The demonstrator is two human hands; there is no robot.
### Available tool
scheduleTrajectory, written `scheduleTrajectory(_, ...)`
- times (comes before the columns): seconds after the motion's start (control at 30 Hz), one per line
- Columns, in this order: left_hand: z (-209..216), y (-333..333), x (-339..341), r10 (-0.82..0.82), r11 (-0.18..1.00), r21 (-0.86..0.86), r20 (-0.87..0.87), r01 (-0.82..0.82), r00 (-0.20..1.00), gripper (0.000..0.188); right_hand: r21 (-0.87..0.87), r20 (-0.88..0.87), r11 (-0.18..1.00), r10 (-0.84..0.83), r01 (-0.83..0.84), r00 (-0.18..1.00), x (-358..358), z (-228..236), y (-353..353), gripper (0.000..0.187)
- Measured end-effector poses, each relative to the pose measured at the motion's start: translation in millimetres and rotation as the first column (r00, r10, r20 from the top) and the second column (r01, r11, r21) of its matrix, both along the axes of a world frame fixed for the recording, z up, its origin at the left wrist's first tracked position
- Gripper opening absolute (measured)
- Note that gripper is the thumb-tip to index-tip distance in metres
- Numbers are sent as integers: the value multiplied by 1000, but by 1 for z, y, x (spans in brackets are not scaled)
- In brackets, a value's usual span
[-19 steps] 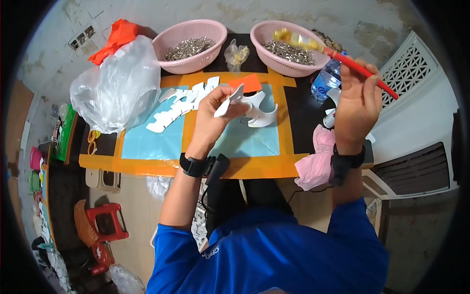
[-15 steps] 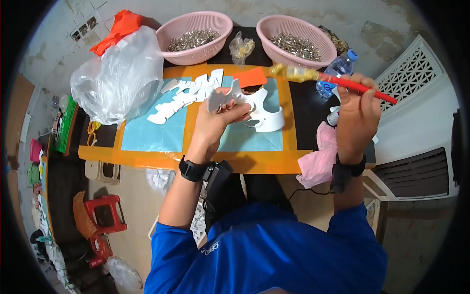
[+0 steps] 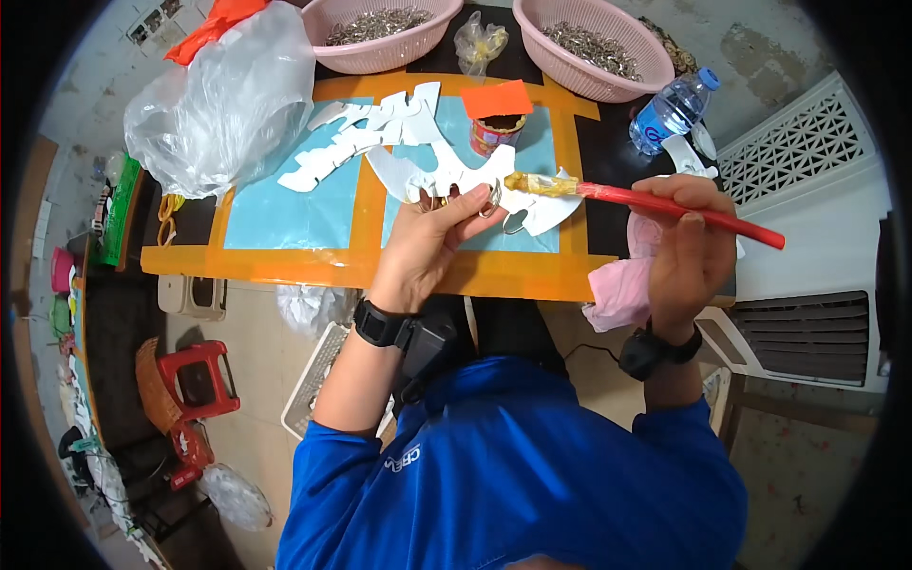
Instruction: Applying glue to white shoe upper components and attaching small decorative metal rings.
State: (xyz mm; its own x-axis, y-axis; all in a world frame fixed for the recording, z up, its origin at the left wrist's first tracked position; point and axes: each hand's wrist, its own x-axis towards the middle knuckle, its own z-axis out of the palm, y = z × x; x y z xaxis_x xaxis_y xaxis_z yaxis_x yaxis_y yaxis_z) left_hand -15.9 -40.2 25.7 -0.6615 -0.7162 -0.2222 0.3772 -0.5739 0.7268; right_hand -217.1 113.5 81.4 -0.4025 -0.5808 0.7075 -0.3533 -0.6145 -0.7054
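Note:
My left hand [image 3: 432, 237] pinches a white cut-out piece [image 3: 456, 173] with curved, pointed arms. A metal ring [image 3: 491, 198] shows at its thumb and fingertips, and a second ring [image 3: 514, 224] hangs at the piece's lower edge. My right hand [image 3: 692, 249] grips a red-handled brush [image 3: 655, 203]. Its bristle end is caked yellow and lies over the right part of the white piece; whether it touches, I cannot tell. Just beyond stands a small pot [image 3: 493, 138] with dark contents, partly covered by an orange card [image 3: 497, 99]. Slotted white pieces [image 3: 366, 138] lie to the left.
Two pink baskets [image 3: 399, 59] of metal parts stand at the back. A clear plastic bag [image 3: 228, 104] fills the left, near yellow-handled scissors [image 3: 167, 220]. At the right are a water bottle [image 3: 673, 112], a pink cloth [image 3: 619, 290] and a white louvred panel [image 3: 807, 275].
My right hand has lowered the brush from above the pot to the white piece. That piece has turned in my left hand. The view has shifted, and the pot now shows more fully.

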Motion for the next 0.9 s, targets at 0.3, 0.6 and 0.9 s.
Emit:
scheduleTrajectory(0.3,-3,5,-4,35,999,16,-74,-34,997,29,-40,-196,998,-53,46,979,15,-9,-2,10)
scheduleTrajectory(0.6,0,9,-9,53,999,0,-102,-53,993,23,-33,-355,995,-102,96,929,18,-9,0,9)
scheduleTrajectory(0.9,1,11,-10,93,996,0,-83,-93,992,21,-2,-272,995,-94,97,958,20,-9,3,10)
